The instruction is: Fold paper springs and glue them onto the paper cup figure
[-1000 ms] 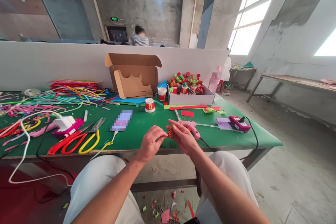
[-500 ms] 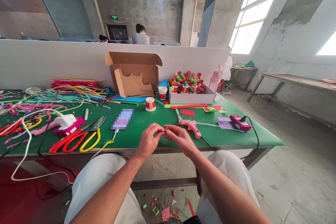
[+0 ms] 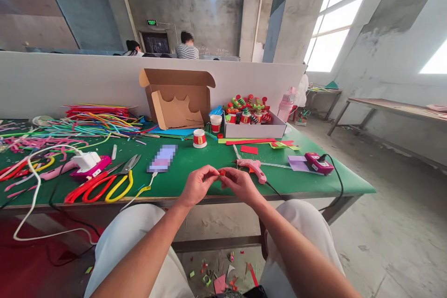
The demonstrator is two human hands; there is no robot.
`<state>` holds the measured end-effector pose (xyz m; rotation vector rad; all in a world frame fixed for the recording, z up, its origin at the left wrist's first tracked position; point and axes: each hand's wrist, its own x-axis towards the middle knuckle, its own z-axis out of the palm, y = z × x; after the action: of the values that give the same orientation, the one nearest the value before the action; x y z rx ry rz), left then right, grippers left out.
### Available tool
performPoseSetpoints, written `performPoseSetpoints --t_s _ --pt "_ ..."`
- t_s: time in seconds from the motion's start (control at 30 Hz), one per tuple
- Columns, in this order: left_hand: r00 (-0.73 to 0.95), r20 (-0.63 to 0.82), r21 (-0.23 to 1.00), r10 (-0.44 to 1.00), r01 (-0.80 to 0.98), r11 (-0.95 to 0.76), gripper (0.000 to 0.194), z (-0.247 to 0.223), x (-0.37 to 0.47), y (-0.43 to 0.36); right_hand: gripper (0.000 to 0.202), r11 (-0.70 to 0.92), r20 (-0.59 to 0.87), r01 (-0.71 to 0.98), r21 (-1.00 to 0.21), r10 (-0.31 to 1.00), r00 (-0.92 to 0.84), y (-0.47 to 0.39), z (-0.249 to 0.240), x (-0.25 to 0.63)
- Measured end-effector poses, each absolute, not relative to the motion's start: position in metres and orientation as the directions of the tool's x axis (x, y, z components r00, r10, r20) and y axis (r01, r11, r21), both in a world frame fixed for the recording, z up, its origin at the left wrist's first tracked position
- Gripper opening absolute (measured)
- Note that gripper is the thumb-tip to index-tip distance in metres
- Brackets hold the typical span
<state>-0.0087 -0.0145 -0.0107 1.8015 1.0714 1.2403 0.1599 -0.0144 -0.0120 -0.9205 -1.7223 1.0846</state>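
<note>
A red piece (image 3: 222, 173) is pinched by left hand (image 3: 195, 188) and right hand (image 3: 241, 184) near the bench's (image 3: 185, 160) front edge. Cup (image 3: 199, 140) lettering cannot be read.

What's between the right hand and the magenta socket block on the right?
Head view shows the pink glue gun, a translucent stick, then purple paper.

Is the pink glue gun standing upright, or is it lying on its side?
Lying on its side: the pink glue gun rests flat on the green table, its handle slanting toward the near edge.
</note>
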Motion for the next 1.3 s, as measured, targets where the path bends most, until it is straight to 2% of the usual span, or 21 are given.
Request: performPoseSetpoints --t_s 0.2,0.33,0.47,0.53,0.6,0.67,0.73,0.8,0.93,1.03,1.2,1.3 --pt "0.183 0.36 0.893 0.915 0.216 -0.394 0.018 -0.011 -0.006 -0.015 0.022 0.363 0.299 0.157 -0.919 0.897 -0.325 -0.016 -0.013 0.156" --pt "0.133 0.363 0.902 0.922 0.197 -0.383 0.02 -0.003 -0.01 -0.013 0.025 0.296 0.248 0.124 -0.947 0.92 -0.305 -0.015 -0.014 0.154" --pt "-0.099 0.374 0.916 0.922 0.196 -0.35 0.027 0.011 -0.047 -0.009 0.033 0.199 0.187 0.008 -0.98 0.935 -0.302 -0.01 -0.015 0.157" --pt "-0.253 0.386 0.899 0.887 0.319 -0.301 0.028 0.016 -0.082 -0.011 0.035 0.178 0.176 -0.024 -0.984 0.931 -0.319 -0.009 -0.014 0.16" --pt "-0.358 0.416 0.782 0.836 0.61 -0.128 0.025 0.019 -0.125 -0.017 0.039 0.158 0.169 -0.059 -0.986 0.922 -0.348 -0.009 -0.013 0.163" --pt "-0.359 0.42 0.49 0.833 0.863 0.126 0.025 0.02 -0.167 -0.025 0.044 0.135 0.16 -0.091 -0.987 0.914 -0.372 -0.01 -0.013 0.165" --pt "-0.357 0.348 0.201 0.867 0.931 0.303 0.029 0.019 -0.202 -0.033 0.048 0.113 0.145 -0.104 -0.988 0.909 -0.391 -0.011 -0.012 0.166" --pt "-0.365 0.259 0.062 0.894 0.93 0.361 0.036 0.018 -0.224 -0.039 0.049 0.098 0.129 -0.096 -0.991 0.905 -0.406 -0.012 -0.01 0.166" --pt "-0.271 0.149 -0.037 0.951 0.959 0.28 0.042 0.016 -0.239 -0.043 0.044 0.114 0.135 -0.075 -0.991 0.898 -0.42 -0.013 -0.007 0.164" --pt "-0.287 0.068 -0.078 0.955 0.953 0.292 0.042 0.018 -0.237 -0.042 0.041 0.13 0.152 -0.08 -0.988 0.897 -0.414 -0.013 -0.005 0.162" --pt "-0.328 -0.076 -0.01 0.942 0.945 0.328 0.034 0.028 -0.226 -0.035 0.046 0.051 0.093 -0.111 -0.992 0.906 -0.412 -0.014 -0.002 0.161" --pt "-0.338 -0.104 0.063 0.935 0.936 0.346 0.032 0.036 -0.222 -0.03 0.042 0.058 0.124 -0.177 -0.983 0.913 -0.389 -0.015 -0.001 0.162"
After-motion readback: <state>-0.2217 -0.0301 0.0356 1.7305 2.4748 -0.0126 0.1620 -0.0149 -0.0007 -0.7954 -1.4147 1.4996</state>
